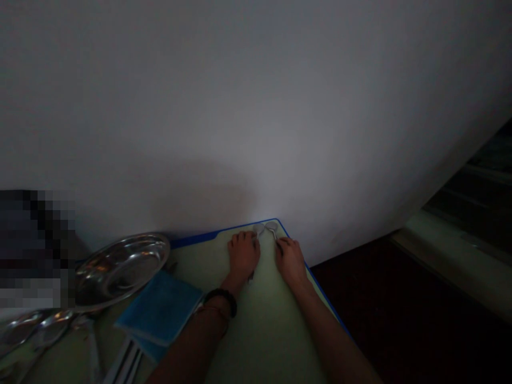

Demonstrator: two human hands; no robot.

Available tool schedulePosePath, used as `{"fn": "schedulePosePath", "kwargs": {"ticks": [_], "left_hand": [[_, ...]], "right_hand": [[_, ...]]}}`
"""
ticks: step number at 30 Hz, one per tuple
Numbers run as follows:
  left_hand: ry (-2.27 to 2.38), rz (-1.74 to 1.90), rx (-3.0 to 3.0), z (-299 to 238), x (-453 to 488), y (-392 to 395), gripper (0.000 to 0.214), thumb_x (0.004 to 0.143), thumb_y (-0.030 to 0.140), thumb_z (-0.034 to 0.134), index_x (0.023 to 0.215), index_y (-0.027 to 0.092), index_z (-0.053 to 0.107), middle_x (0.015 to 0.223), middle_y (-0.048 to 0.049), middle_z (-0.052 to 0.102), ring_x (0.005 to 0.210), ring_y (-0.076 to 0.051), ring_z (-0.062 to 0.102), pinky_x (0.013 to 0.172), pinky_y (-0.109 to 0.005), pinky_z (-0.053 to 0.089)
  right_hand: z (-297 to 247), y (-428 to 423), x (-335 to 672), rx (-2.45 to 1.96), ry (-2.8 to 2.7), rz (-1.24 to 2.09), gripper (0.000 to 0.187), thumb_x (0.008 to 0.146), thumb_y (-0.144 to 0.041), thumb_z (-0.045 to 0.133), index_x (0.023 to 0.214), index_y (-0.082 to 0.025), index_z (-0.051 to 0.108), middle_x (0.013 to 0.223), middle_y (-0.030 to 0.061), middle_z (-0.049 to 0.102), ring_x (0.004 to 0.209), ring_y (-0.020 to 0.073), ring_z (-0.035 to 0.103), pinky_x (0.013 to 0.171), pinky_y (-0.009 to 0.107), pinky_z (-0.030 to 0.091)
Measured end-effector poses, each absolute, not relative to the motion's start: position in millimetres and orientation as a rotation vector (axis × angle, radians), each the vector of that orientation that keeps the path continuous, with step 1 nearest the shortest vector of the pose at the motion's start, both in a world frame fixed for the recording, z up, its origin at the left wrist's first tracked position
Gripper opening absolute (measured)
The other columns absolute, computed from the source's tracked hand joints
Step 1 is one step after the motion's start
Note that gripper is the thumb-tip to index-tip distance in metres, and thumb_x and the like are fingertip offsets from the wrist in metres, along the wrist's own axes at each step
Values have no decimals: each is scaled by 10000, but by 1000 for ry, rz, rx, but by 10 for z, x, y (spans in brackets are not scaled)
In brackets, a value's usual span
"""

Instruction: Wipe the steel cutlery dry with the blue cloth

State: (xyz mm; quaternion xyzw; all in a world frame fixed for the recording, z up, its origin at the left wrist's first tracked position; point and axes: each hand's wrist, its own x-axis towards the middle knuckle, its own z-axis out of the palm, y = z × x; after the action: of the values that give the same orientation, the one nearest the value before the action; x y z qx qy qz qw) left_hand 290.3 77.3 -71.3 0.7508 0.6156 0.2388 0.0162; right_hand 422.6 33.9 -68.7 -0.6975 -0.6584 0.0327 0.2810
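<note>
My left hand (244, 252), with a dark beaded bracelet on its wrist, is closed over a metal spoon (258, 229). The bowl sticks out past the fingertips and the handle end shows below the palm. Beside it, my right hand (290, 258) grips the handle of a second spoon (272, 226), most of that handle being hidden under the fingers. Both bowls lie close together, pointing at the far corner of the pale green tabletop (256, 330).
A blue cloth (164, 306) lies left of my left arm, partly over silvery handles (124, 362). Behind it, a shiny oval metal dish (124, 266) leans at a tilt. More large spoons (56, 326) are at far left. A white wall (280, 133) borders the table; dark floor (384, 298) lies right.
</note>
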Motion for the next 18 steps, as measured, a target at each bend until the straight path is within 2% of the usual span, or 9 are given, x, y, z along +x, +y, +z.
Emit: {"fn": "schedulePosePath", "kwargs": {"ticks": [13, 18], "left_hand": [[1488, 681, 2745, -699, 2815, 666, 291, 879, 301, 517, 1141, 177, 530, 1172, -82, 550, 982, -208, 568, 825, -422, 486], [1420, 726, 2824, -709, 2843, 634, 292, 879, 302, 516, 1143, 179, 530, 1178, -83, 547, 988, -209, 565, 830, -425, 483]], "right_hand": [[-738, 418, 4407, -1810, -1675, 149, 288, 831, -182, 477, 1055, -119, 648, 1113, 99, 646, 1027, 209, 536, 930, 293, 371], [-749, 412, 4426, -1820, -1605, 184, 297, 809, -177, 494, 1073, -130, 621, 992, 94, 687, 903, 195, 604, 840, 282, 432]]}}
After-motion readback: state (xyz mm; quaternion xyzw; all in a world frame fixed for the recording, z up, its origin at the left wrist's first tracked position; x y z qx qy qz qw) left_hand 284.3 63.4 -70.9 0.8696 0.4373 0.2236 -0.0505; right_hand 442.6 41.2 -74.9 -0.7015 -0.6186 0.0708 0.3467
